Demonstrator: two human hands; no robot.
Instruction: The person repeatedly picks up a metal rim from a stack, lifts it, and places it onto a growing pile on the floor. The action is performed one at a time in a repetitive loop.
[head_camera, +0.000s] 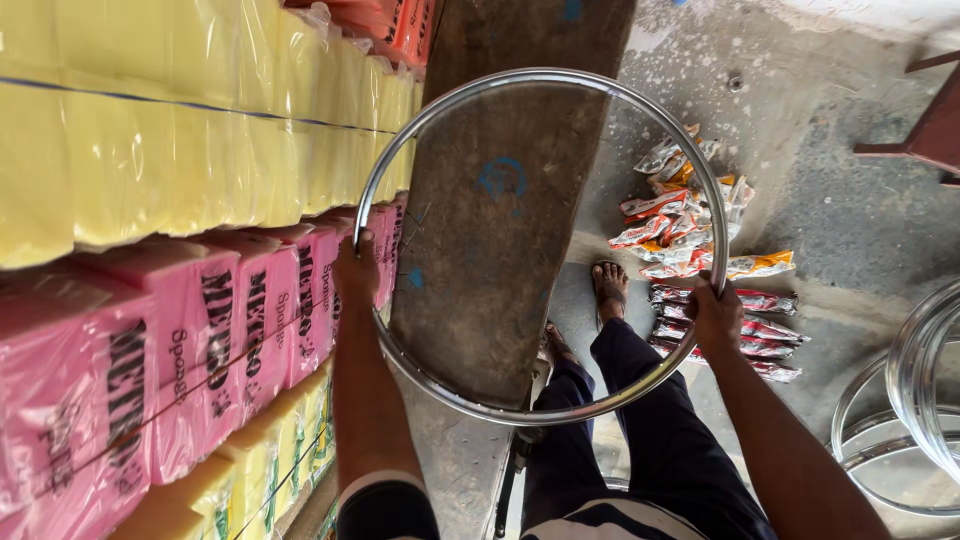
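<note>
A shiny round metal wheel rim is held up flat in front of me, over a worn wooden bench. My left hand grips the rim's left side. My right hand grips its right side. Through the ring I see the bench top and my own legs in dark trousers, with sandalled feet on the floor.
Stacks of yellow and pink wrapped sponge packs fill the left. Small wrapped packets lie on the concrete floor at right. More metal rims lie at the lower right. A dark red stool leg is at the upper right.
</note>
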